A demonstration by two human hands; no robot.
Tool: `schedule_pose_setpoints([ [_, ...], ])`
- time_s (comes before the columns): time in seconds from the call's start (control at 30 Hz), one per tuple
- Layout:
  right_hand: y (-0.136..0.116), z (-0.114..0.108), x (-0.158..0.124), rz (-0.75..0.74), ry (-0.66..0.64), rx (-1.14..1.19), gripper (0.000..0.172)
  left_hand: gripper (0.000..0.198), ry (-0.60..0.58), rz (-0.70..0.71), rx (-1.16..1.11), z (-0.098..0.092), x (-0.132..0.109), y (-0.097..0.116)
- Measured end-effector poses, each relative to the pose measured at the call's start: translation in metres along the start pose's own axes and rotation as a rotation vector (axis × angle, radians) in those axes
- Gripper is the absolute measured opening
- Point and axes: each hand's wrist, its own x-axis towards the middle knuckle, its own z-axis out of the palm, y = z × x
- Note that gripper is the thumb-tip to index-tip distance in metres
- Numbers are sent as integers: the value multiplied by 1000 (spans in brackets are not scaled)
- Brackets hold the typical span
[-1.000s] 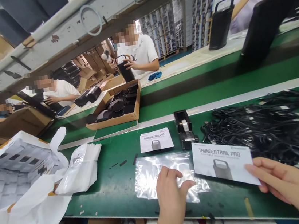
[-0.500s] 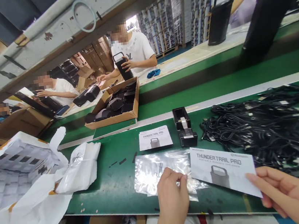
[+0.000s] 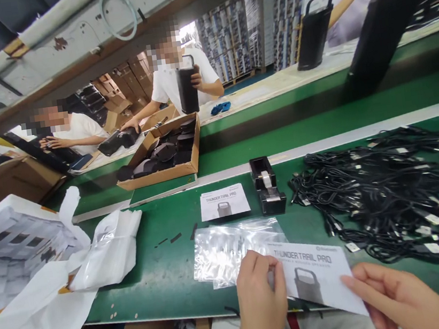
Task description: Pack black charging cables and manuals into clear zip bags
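Note:
My right hand [image 3: 398,292] grips the right end of a white printed manual [image 3: 315,276] reading "THUNDER TRAIL PRO", with a picture of a speaker. The fingers of my left hand [image 3: 261,294] are pinched closed at the right edge of a clear plastic bag [image 3: 218,251] on the green bench. The manual's left end meets these fingers; whether it is inside the bag I cannot tell. Behind the bags lies a small stack of the same manuals [image 3: 225,204]. Next to it stands a black tape dispenser [image 3: 269,187].
A heap of black cables [image 3: 369,198] spreads over the right side. An opened printed box [image 3: 11,240] with white foam wrap [image 3: 111,249] sits at left. Beyond are a carton of black parts [image 3: 165,153], black speakers [image 3: 314,33] and people handling speakers across the line.
My right hand has brought the manual left and down, so its left end now reaches my left hand at the bag. A person opposite has raised a speaker.

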Motion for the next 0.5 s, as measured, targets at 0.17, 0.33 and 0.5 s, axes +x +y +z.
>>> schedule_pose_setpoints([
  [0.17,-22,20,17,-43,-270,112,27,14,-33,7,-116,-5,-2,6],
  [0.33,-40,58,35,-208,-241,-183,14,16,-73,-12,-252,-13,0,10],
  [0.5,-54,38,33,-384,89,-540,22,15,-158,-56,-145,-21,7,7],
])
